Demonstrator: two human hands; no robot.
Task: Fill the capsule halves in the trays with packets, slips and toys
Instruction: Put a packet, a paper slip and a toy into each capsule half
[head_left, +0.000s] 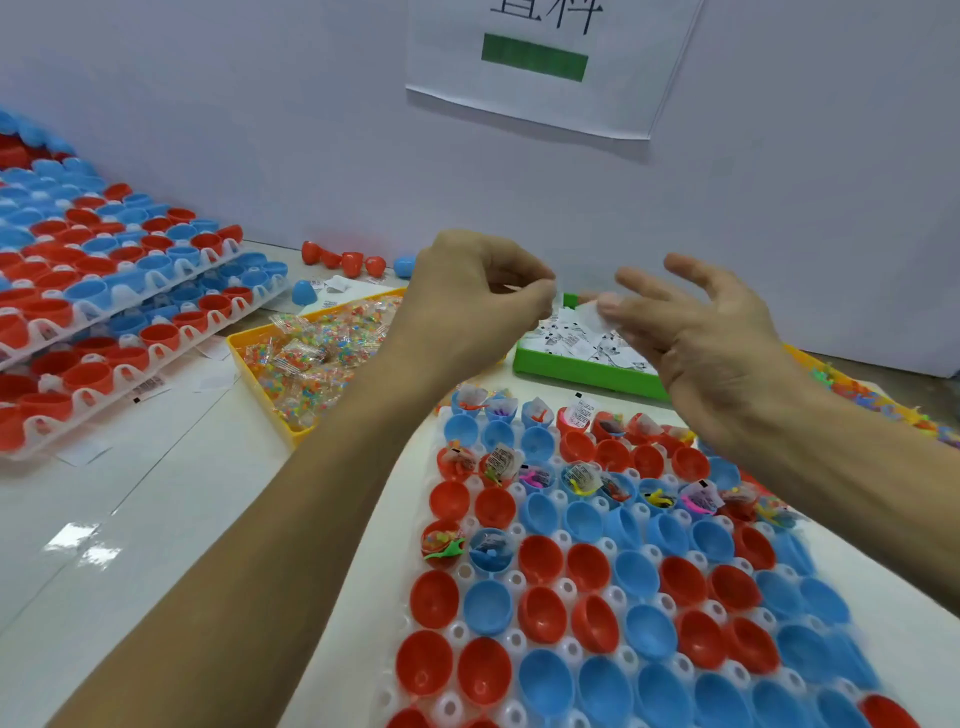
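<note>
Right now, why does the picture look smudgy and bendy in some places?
In the head view, the right hand is blurred, probably from moving; the tray bulges and its near capsule halves look stretched by the wide lens; ceiling light makes white glare on the table.

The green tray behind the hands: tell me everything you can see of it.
The green tray is a shallow, bright plastic box with low walls, lying flat on the table just beyond the capsule tray. It holds a loose heap of small white paper slips with black print. The right hand hovers over it and hides its right end; the left hand covers its far left corner.
</note>
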